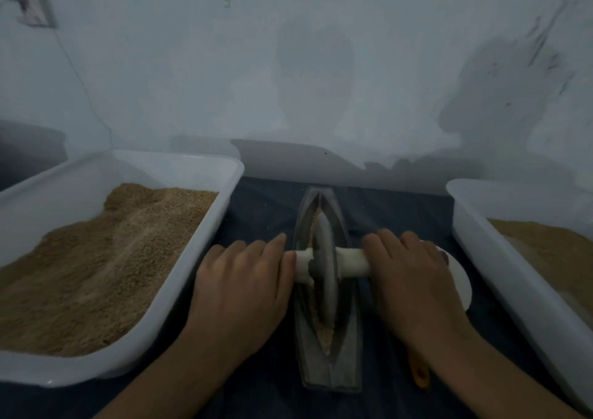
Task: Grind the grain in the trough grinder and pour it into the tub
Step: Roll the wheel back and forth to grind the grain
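A boat-shaped grey trough grinder (pixel 330 361) lies lengthwise on the dark cloth in the middle. A grey grinding wheel (pixel 324 264) stands in its groove on a white axle (pixel 351 261), with tan grain (pixel 324 335) along the groove. My left hand (pixel 240 287) presses flat on the axle's left end with straight fingers. My right hand (pixel 414 277) presses on the right end the same way. A white tub (pixel 199 245) at left holds a heap of tan grain. Another white tub (pixel 500 277) at right holds a shallower layer of tan grain.
A white scoop or lid (pixel 462 277) lies under my right hand, and an orange handle (pixel 420 375) shows below my right wrist. A pale wall rises close behind the work area. Dark blue cloth (pixel 266 213) covers the surface between the tubs.
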{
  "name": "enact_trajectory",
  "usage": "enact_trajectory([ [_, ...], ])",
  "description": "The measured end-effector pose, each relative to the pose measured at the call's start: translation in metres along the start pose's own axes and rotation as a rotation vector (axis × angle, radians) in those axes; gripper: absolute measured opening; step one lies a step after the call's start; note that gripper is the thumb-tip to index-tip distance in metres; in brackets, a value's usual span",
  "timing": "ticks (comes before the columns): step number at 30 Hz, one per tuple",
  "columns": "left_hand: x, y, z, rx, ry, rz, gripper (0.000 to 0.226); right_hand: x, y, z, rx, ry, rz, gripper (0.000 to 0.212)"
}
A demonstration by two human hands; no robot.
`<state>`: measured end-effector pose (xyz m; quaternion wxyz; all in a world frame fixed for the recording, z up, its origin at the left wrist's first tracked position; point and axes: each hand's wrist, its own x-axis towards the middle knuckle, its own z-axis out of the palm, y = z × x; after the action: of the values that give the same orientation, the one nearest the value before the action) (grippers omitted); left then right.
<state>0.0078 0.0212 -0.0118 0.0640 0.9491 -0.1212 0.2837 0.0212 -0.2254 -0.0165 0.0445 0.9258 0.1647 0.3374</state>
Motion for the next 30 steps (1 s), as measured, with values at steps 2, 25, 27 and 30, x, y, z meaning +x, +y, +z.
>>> enact_trajectory([
  [2, 0.011, -0.001, 0.002, 0.083, -0.069, 0.001, 0.050, 0.017, 0.004, 0.004, 0.001, -0.049, -0.031, 0.050],
  [25, 0.023, -0.001, 0.015, 0.081, 0.009, 0.010, 0.032, 0.011, -0.007, -0.011, -0.075, -0.069, 0.068, 0.051],
  [27, 0.040, 0.000, 0.023, 0.176, 0.013, 0.023, 0.031, 0.034, -0.002, 0.000, -0.115, -0.159, 0.093, 0.043],
  [30, 0.079, 0.000, 0.041, 0.264, -0.038, 0.002, 0.024, 0.082, 0.012, 0.026, -0.089, -0.334, 0.203, 0.031],
])
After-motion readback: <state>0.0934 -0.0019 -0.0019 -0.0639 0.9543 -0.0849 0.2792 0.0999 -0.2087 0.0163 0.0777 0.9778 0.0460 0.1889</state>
